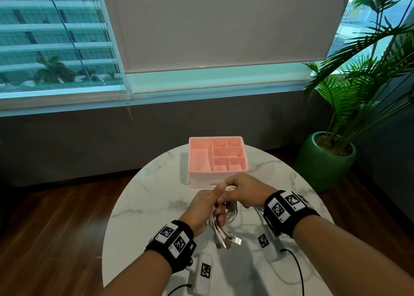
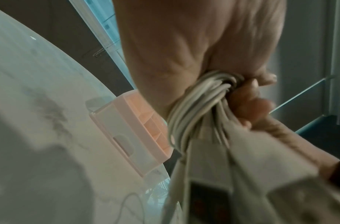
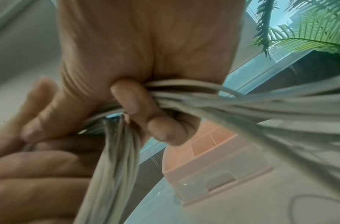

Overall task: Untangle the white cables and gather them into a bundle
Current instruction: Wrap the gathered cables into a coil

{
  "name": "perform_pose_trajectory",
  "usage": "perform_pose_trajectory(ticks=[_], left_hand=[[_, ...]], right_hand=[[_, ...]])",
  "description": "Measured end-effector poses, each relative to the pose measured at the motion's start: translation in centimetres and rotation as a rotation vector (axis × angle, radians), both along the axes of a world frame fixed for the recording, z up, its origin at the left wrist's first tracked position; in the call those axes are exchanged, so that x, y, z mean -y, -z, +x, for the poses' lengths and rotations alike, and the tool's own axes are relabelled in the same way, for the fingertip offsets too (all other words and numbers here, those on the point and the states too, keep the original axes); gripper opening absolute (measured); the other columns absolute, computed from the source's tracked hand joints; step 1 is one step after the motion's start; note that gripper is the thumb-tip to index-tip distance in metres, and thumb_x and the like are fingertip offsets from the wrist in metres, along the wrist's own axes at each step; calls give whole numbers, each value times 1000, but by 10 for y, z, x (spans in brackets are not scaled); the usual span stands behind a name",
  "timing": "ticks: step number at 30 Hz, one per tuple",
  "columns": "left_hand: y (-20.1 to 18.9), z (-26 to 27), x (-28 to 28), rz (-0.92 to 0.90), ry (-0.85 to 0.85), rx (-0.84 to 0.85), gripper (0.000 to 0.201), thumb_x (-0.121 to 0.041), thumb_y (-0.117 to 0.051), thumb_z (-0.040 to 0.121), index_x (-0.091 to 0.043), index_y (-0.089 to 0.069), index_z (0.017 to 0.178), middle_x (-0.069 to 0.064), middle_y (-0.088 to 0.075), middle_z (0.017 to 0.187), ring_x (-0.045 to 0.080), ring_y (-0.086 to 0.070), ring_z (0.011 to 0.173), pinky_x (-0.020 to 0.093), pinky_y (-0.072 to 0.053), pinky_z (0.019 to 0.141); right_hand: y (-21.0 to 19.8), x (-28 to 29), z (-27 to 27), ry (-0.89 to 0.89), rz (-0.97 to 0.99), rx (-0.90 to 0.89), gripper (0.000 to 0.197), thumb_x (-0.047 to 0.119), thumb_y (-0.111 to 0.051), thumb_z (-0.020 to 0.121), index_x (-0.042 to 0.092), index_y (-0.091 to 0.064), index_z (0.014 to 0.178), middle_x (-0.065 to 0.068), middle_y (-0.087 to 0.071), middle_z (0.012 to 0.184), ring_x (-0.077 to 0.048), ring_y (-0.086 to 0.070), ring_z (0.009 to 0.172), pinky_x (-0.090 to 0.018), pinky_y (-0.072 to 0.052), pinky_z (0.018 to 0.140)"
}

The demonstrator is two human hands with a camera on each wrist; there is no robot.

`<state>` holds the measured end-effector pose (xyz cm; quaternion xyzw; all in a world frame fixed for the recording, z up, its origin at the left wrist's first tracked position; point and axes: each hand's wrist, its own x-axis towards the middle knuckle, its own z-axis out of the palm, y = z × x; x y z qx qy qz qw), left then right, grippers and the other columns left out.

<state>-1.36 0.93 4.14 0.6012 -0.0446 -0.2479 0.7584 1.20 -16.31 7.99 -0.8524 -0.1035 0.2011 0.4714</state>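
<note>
A bundle of white cables point(image 1: 226, 215) hangs above the round marble table point(image 1: 156, 183), its USB plugs point(image 1: 228, 242) dangling toward me. My left hand point(image 1: 208, 206) grips the bundle from the left, fingers curled round the strands point(image 2: 195, 109). My right hand point(image 1: 244, 190) holds the top of the bundle just above, fingers curled round the looped strands point(image 3: 184, 97). The two hands touch. In the right wrist view more strands point(image 3: 115, 151) hang straight down past the fingers point(image 3: 130, 97).
A pink divided organiser box point(image 1: 217, 159) stands on the table just beyond the hands. A potted palm in a green pot point(image 1: 324, 159) stands on the floor at right. Wrist camera units and black leads point(image 1: 298, 266) hang near the table's front.
</note>
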Motion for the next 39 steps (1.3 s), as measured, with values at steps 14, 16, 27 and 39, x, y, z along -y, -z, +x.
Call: perform_pose_trajectory(ticks=[14,16,27,39], left_hand=[[-7,-4,-8,-58,225,-130,68,-80,-74,64,-20,-43,70,-4,-21,54,9,-25,41,26,-38,46],[-7,-6,-9,-35,261,-102,68,-78,-75,65,-20,-41,69,-4,-22,52,9,-24,40,24,-37,44],[-3,1,-21,137,251,-86,45,-51,-66,90,-19,-43,68,0,-27,54,12,-26,40,25,-35,46],[-3,4,-14,215,255,-14,63,-78,-54,83,-18,-46,67,3,-24,58,18,-22,49,28,-36,50]], right_hand=[[-2,4,-3,-76,50,-93,35,32,-73,84,-3,-73,90,-22,-66,68,-25,-44,51,-26,-26,42],[-6,7,-3,-104,47,-118,31,24,-72,87,-6,-72,90,-15,-65,63,-14,-39,44,-25,-28,41],[-9,20,6,-119,2,-191,24,21,-83,78,3,-74,89,-16,-70,78,-15,-51,49,-23,-41,48],[-15,31,20,-8,76,-85,26,33,-77,85,9,-73,74,-5,-43,56,-17,-32,48,-27,-28,46]])
